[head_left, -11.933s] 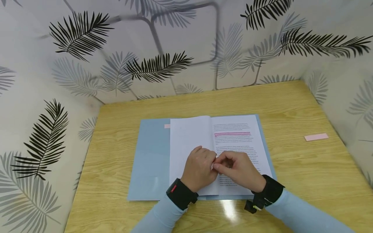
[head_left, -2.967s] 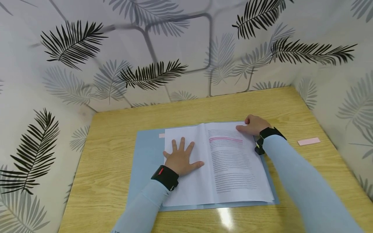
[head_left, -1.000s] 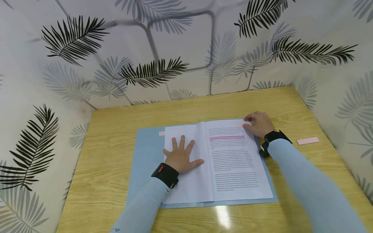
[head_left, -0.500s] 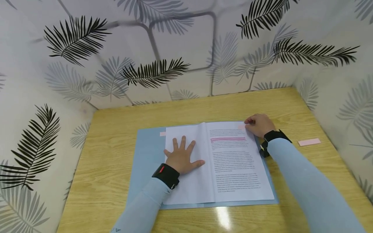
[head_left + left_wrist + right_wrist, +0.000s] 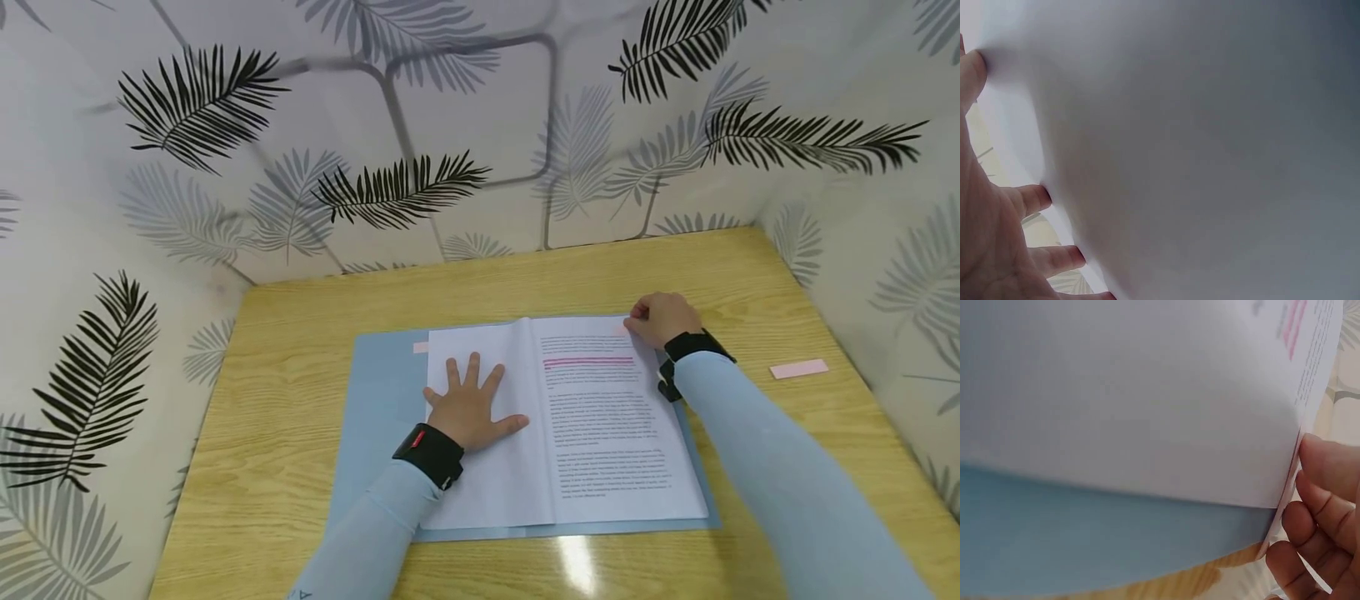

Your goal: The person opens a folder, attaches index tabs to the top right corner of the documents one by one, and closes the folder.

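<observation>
"Where is the booklet (image 5: 607, 433)?"

"Open on the blue folder (image 5: 382, 433). At its top right corner I pinch a pink strip (image 5: 1290, 478) between thumb and fingertips, with no gap left between them. From above, my right hand (image 5: 663, 319) hides most of it, and the wrist view catches it edge-on. I cannot tell whether I have the page corner too."

"And your left hand (image 5: 468, 412)?"

"It grips nothing. The palm faces down, fingers spread wide, fingertips pressing the blank left page, thumb towards the fold. Up close that page is a grey blur, and the hand is cut off at the view's edge."

"Your right arm?"

"Stretched forward, the hand turned in over the corner."

"Anything to read?"

"The right page has printed lines, too small to make out, with pink marking near the top. The red tag (image 5: 417, 439) on my left wristband (image 5: 429, 458) is illegible. A pink tab (image 5: 421, 347) shows beside the left page; a loose strip (image 5: 799, 369) lies on the table (image 5: 277, 400), right of the folder, well apart."
</observation>
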{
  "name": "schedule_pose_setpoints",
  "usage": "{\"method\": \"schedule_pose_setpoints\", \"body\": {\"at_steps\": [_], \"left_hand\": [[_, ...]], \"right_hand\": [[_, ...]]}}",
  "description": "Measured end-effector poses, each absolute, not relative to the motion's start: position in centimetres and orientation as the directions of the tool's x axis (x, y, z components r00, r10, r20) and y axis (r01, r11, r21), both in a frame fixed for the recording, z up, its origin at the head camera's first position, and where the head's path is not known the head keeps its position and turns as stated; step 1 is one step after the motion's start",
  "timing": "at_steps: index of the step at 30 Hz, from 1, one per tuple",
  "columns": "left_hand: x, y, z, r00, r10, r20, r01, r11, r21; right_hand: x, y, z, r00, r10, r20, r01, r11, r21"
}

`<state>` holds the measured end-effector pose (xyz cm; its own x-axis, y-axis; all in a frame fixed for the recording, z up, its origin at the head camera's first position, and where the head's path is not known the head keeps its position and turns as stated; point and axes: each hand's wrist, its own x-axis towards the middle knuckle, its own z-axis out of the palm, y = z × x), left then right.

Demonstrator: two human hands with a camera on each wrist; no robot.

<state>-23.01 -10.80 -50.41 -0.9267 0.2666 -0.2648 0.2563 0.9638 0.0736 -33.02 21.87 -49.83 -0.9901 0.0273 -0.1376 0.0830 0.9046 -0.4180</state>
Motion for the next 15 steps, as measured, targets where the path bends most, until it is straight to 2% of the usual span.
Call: {"method": "schedule_pose_setpoints", "body": {"at_steps": [5,8,15], "left_hand": [[-23.08,-10.78,-50.59,-0.926,0.267,-0.269,0.257,0.964,0.073],[-23.11,-10.75,-50.60,-0.923,0.270,-0.275,0.260,0.963,0.075],[-22.96,-10.75,-50.30,-0.924,0.270,-0.272,0.261,0.963,0.069]], "right_hand": [[-32.99,21.65,-49.62,-0.981,0.046,-0.190,0.118,0.913,-0.391],[-32.90,21.84,-49.68,-0.980,0.015,-0.200,0.091,0.922,-0.376],[-33.02,22.62,-50.35,-0.978,-0.034,-0.207,0.058,0.904,-0.423]]}}
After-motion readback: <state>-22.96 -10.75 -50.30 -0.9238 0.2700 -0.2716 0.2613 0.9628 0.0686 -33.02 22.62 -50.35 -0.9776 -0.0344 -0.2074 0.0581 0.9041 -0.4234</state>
